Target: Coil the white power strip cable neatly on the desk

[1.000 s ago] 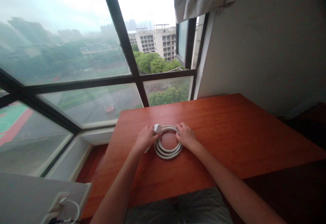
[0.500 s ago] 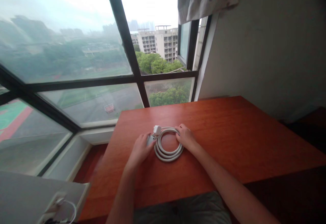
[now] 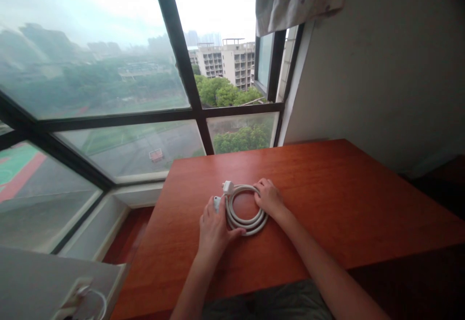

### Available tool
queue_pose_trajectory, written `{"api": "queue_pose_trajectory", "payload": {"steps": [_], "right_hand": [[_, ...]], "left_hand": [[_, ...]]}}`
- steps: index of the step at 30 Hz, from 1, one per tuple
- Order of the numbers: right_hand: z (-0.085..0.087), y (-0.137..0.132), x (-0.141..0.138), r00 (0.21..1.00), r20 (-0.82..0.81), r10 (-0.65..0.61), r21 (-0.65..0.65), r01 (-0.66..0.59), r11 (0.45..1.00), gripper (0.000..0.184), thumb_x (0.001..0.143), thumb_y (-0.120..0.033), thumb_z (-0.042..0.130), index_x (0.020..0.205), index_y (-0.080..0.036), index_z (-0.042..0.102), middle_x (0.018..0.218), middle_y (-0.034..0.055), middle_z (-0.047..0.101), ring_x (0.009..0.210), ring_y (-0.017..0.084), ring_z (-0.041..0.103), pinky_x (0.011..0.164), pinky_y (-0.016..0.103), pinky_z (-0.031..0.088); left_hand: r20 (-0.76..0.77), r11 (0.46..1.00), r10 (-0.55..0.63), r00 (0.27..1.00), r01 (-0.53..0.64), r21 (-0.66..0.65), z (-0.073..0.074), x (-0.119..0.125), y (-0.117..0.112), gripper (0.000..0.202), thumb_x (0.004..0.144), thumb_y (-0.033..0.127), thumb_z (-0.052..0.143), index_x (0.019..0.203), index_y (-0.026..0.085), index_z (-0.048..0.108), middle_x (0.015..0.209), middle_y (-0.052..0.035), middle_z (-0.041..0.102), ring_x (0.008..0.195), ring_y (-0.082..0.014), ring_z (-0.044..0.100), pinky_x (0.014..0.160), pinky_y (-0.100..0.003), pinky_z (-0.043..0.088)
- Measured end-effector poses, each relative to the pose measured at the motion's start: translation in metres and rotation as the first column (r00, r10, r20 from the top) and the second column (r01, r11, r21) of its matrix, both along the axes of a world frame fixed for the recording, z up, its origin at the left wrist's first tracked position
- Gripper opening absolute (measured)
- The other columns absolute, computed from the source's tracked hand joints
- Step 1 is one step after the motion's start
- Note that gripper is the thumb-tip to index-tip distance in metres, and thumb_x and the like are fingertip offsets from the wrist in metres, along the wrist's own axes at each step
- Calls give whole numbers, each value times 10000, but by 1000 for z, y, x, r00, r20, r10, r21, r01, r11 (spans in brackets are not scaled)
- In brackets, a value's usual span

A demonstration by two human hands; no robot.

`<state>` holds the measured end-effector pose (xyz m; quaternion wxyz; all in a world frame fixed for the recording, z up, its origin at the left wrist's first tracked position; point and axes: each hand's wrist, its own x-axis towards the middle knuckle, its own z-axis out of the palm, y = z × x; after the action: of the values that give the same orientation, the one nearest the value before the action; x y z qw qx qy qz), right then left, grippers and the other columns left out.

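A pale grey extension cord (image 3: pixel 258 224) lies in a round coil on the wooden table. Its white plug (image 3: pixel 228 187) sits at the coil's upper left. Beside it, a white socket block (image 3: pixel 217 203) shows partly between the fingers of my left hand (image 3: pixel 213 230). That hand grips the coil's left side, thumb reaching over its lower edge and fingers along the block. Across from it, my right hand (image 3: pixel 269 198) is closed over the coil's upper right, its fingertips curled onto the loops. Most of the socket block is hidden by my left fingers.
The reddish-brown table (image 3: pixel 327 203) stretches right towards a wall and back to dark-framed windows (image 3: pixel 196 111). A curtain (image 3: pixel 301 0) hangs at the upper right. At the lower left, a wall outlet (image 3: pixel 78 293) has a white charger and cable in it.
The coil has shifted slightly right. My left hand has moved right and turned, its thumb now across the coil's lower edge. My right hand stays on the coil's right side.
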<state>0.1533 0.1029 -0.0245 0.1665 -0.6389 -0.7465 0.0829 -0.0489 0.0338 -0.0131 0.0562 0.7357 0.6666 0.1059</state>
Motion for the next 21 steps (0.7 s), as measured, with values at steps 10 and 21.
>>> {"api": "queue_pose_trajectory", "payload": {"steps": [10, 21], "right_hand": [[-3, -1, 26, 999, 33, -43, -32, 44, 999, 247, 868, -214, 494, 1075, -205, 629, 1049, 85, 577, 1006, 204, 503, 870, 274, 383], [-40, 16, 111, 930, -141, -339, 156, 359, 920, 415, 801, -175, 461, 1201, -146, 568, 1106, 125, 605, 1024, 242, 537, 924, 340, 395]], "left_hand": [[21, 994, -111, 994, 110, 25, -1, 19, 6, 1144, 479, 569, 798, 1440, 239, 270, 1486, -208, 259, 1330, -402, 299, 1035, -482, 303], [151, 946, -310, 939, 320, -52, -4, 100, 75, 1207, 454, 585, 810, 1448, 247, 213, 1467, -223, 246, 1317, -432, 302, 1034, -472, 303]]}}
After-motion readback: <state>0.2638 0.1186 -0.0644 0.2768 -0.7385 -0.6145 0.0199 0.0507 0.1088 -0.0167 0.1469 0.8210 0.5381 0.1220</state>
